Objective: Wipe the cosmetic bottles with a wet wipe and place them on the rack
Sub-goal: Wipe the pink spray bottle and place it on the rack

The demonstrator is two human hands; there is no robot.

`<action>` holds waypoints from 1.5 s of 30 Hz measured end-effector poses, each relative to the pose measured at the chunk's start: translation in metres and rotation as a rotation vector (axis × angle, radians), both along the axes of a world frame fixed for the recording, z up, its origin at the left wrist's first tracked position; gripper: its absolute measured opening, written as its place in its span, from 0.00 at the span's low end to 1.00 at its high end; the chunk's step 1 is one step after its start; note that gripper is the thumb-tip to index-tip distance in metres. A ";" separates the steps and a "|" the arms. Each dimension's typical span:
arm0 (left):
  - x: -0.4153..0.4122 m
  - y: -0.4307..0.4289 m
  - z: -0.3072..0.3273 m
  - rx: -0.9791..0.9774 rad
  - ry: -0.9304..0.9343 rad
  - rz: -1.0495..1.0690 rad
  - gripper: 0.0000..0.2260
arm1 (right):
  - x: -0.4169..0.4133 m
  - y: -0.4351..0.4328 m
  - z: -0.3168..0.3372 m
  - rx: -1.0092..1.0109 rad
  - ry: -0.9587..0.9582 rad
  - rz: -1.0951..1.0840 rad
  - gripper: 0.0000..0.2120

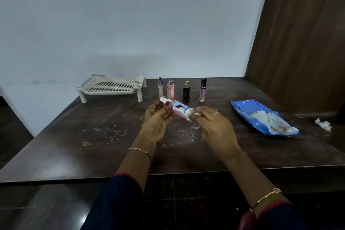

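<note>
- Both hands are working above the dark table (pixel 93 147): the left hand (pixel 156 123) is gripping the cap end of a pink spray bottle (pixel 179 111), holding it tilted in the air.
- Right hand (pixel 214 127) is pinching a white wet wipe (pixel 192 113) against the bottle's lower end.
- Four more bottles (pixel 170 89) are standing in a row behind, beside the cream rack (pixel 112 87), which is sitting bare.
- A blue wipe pack (pixel 261 115) is lying to the right, with a crumpled wipe (pixel 323 124) beyond it.

Dark wooden table (pixel 74 145) bears rack (pixel 112 87), four upright bottles (pixel 186 91), wipes pack (pixel 261 115), crumpled wipe (pixel 323 124).
</note>
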State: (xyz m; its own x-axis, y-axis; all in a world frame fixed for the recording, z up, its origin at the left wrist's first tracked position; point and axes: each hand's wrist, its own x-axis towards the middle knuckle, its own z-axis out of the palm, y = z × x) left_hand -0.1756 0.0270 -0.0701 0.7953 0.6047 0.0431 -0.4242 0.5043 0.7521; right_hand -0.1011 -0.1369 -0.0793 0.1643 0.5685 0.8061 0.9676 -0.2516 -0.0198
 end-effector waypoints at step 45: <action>-0.011 0.027 0.019 0.269 0.104 0.344 0.17 | -0.018 0.079 0.009 0.733 1.894 0.188 0.01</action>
State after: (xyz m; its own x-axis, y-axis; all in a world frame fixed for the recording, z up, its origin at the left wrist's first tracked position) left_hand -0.1864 0.0542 -0.0507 0.5583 0.8129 0.1657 -0.4483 0.1276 0.8847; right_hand -0.1189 -0.0576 -0.0705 0.8918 0.3899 -0.2297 -0.3745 0.3510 -0.8582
